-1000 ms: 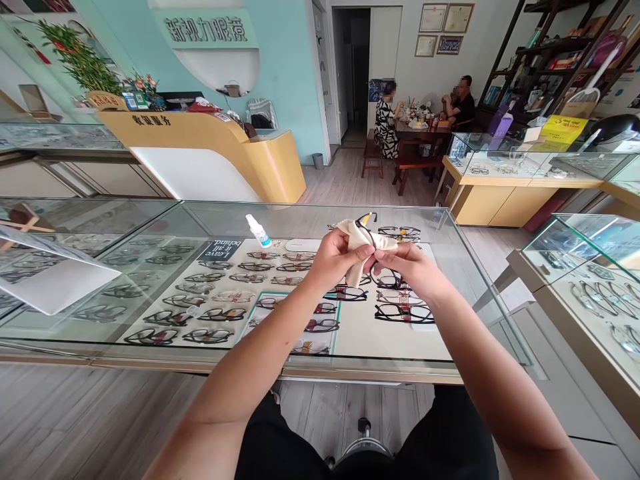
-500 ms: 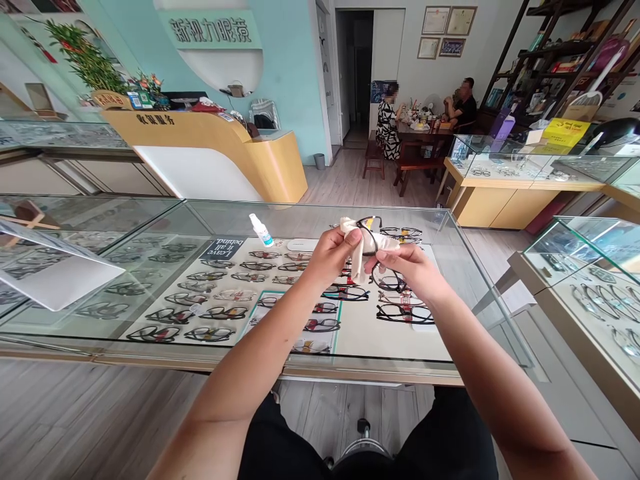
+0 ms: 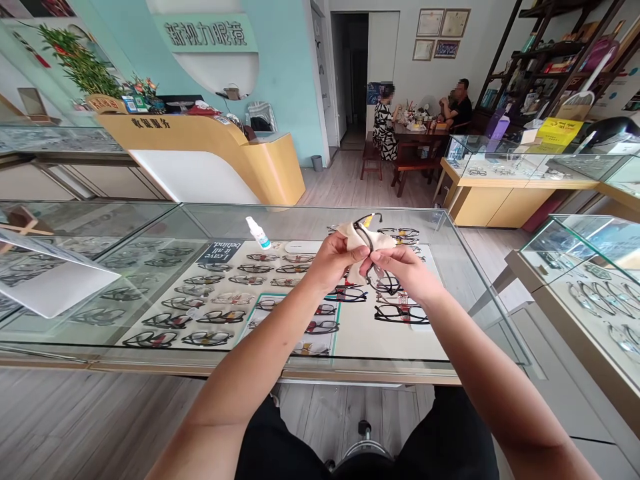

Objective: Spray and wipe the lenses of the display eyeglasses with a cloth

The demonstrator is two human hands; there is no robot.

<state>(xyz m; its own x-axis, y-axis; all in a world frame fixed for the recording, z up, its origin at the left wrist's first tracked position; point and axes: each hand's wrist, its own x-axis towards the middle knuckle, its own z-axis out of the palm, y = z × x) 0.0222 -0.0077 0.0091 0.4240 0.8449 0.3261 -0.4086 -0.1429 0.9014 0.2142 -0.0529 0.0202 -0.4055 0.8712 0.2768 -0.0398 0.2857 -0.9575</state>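
Note:
Above the glass display case, my left hand (image 3: 336,260) is closed on a cream cloth (image 3: 357,272) that is folded around a pair of dark-framed glasses (image 3: 364,233). My right hand (image 3: 406,268) pinches the cloth and the frame from the other side, its fingertips close to those of my left hand. One temple of the glasses sticks up beyond the cloth. The lenses are mostly hidden by cloth and fingers. A white spray bottle (image 3: 258,233) with a blue label stands on the glass top, left of my hands.
Rows of glasses (image 3: 220,316) lie inside the display case (image 3: 320,371). A white panel (image 3: 60,287) stands at the left on the glass. Beyond are a yellow counter (image 3: 275,167) and two people at a table (image 3: 417,135). Another case (image 3: 590,287) is at the right.
My left hand has moved slightly down and my fingertips have come closer together on the cloth. The glasses have tilted a little in my hands. The view has shifted slightly.

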